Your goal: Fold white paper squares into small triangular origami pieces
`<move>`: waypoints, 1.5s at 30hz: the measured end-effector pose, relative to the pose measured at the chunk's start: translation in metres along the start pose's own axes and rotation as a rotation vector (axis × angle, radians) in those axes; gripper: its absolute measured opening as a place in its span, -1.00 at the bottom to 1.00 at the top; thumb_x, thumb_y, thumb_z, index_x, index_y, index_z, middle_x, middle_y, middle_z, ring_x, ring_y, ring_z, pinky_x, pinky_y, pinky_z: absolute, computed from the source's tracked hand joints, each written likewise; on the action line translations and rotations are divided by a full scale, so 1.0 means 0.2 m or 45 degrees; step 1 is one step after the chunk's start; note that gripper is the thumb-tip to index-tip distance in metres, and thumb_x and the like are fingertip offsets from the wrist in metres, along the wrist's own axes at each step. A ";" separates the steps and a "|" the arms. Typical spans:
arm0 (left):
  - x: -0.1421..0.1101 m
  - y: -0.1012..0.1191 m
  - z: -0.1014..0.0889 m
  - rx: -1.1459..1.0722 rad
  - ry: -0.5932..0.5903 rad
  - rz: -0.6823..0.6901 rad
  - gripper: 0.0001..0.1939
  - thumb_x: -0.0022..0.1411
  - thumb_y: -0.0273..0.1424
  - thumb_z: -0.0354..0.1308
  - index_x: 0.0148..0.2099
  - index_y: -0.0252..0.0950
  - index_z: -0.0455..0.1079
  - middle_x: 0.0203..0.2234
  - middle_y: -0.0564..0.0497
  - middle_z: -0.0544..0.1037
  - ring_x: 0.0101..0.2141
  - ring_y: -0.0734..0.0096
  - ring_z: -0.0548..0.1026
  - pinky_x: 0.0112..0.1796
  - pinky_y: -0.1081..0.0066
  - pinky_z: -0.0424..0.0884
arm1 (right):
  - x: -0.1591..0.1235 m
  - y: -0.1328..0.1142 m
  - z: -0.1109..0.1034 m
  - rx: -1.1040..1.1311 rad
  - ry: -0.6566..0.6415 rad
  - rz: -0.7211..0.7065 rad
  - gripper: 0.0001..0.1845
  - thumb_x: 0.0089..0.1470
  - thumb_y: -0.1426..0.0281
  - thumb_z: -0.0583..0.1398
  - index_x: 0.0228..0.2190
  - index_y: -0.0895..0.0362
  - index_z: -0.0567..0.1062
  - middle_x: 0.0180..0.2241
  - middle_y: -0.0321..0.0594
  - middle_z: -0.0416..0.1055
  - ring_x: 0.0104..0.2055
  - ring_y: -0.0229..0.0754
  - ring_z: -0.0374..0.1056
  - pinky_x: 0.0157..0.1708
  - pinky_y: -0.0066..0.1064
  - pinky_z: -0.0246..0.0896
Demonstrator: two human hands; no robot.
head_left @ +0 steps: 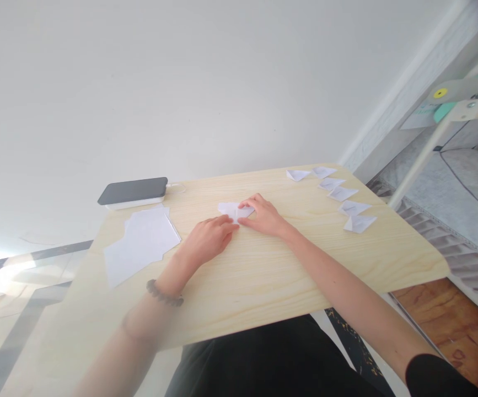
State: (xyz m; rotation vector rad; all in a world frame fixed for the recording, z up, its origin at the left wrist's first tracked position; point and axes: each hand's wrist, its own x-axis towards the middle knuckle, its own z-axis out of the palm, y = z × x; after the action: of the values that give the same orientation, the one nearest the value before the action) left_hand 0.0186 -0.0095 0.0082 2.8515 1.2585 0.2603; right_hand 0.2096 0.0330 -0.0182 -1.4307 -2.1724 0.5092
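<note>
Light wood table (263, 264) is seen against a white wall. White sheets (139, 242) are spread at its left side, just beside the dark-topped device (133, 191). Six folded papers (354, 208) are lined up at far right. Right hand (264, 216): fingers curled, right part of the small white paper (229, 210) held down. Left hand (209, 238): fingers bent together, paper's near edge touched; grip can't be told. Paper is lying on the table, just beyond the left fingertips.
</note>
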 end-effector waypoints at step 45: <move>0.01 0.00 0.01 -0.008 0.076 0.039 -0.71 0.19 -0.45 -0.08 -0.08 -0.15 0.36 -0.18 -0.03 0.41 -0.22 0.36 0.38 -0.21 0.33 0.31 | 0.00 0.02 -0.04 0.031 -0.005 -0.003 -0.64 -0.09 0.25 0.17 -0.17 0.00 0.41 -0.21 -0.25 0.24 -0.23 -0.23 0.27 -0.14 -0.36 0.14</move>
State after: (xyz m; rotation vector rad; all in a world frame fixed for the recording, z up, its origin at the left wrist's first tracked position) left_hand 0.0203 -0.0075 0.0074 2.8806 1.2222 0.3512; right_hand 0.2169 0.0342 -0.0138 -1.4151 -2.1639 0.5359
